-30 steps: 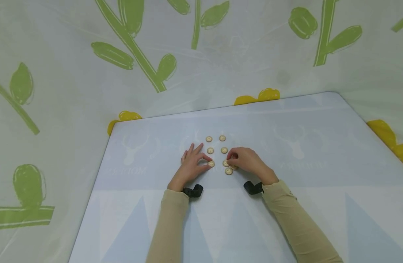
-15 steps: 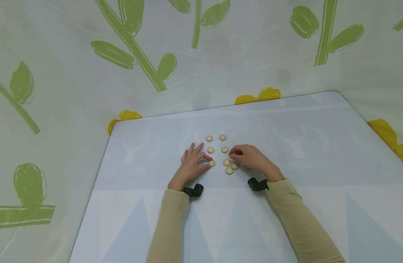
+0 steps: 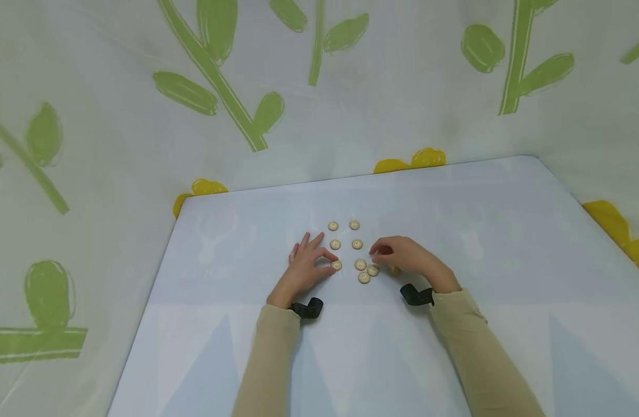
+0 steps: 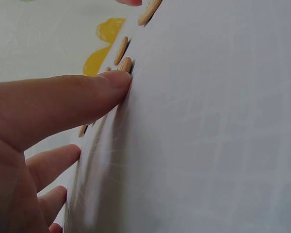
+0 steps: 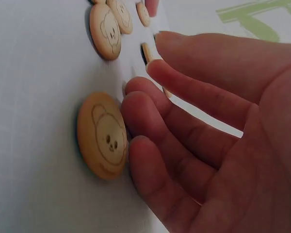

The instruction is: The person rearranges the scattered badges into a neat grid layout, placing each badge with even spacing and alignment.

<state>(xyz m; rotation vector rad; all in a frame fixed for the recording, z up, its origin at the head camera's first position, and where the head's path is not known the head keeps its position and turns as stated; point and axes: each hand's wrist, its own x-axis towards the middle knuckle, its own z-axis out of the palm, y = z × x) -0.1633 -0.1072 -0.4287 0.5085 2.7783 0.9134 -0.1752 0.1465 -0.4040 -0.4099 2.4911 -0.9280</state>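
Note:
My left hand (image 3: 302, 269) pinches a round wooden button (image 3: 337, 265) at the table surface between thumb and forefinger, its other fingers spread. In the left wrist view the thumb (image 4: 111, 82) partly covers that button (image 4: 126, 64). My right hand (image 3: 408, 255) hovers with loosely curled fingers and holds nothing. Just left of its fingertips lies a cluster: an upper button (image 3: 360, 264), a right one (image 3: 373, 270) and a lower one (image 3: 364, 278). Another button (image 3: 394, 270) is partly hidden below the right hand; the right wrist view shows its engraved animal face (image 5: 111, 138) beside the fingers.
Beyond the hands, more buttons lie in two columns, with a left one (image 3: 335, 244) and a right one (image 3: 357, 244) nearest. The pale table (image 3: 486, 347) ends in front of a leaf-patterned backdrop (image 3: 402, 104). Black wrist cameras (image 3: 309, 308) are strapped on both wrists.
My right hand has let go of the cluster's upper button and drawn back to the right, uncovering the button beside it. The left hand keeps its pinch. The head view has shifted slightly.

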